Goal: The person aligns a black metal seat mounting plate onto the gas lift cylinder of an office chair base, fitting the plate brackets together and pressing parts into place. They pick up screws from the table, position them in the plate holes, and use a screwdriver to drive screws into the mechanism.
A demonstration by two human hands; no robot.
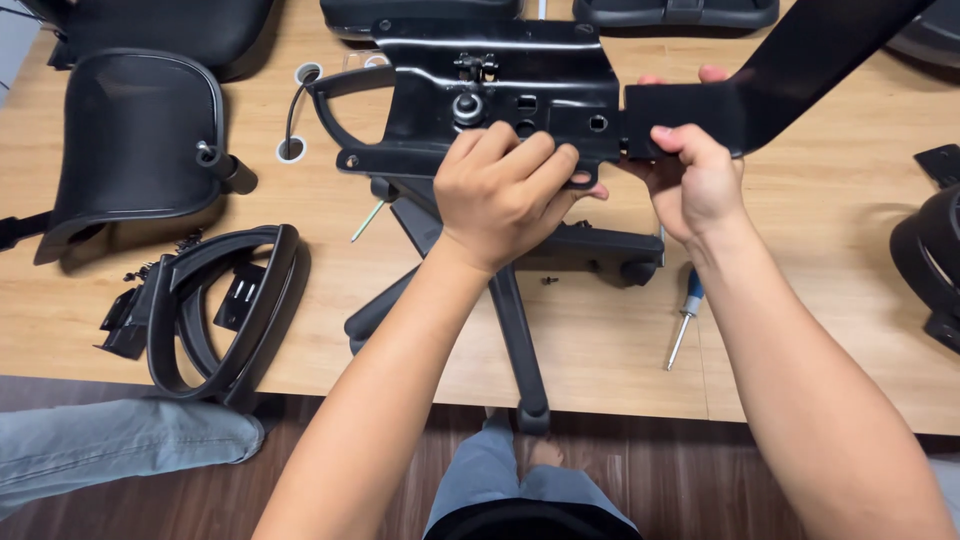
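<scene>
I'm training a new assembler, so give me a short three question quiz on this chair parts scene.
1. True or false: the left hand rests on the black metal seat plate.
2. Which lies on the light wooden table nearest the right hand? A) a blue-handled screwdriver B) a claw hammer C) a tape measure
3. Fill in: the right hand grips a flat black curved ______ that butts against the plate's right edge.

Key
1. True.
2. A, the blue-handled screwdriver, below the right wrist.
3. Bracket: the black curved bracket. The black star-shaped chair base lies under the plate, and the pair of black loop armrests sits at the left.
</scene>
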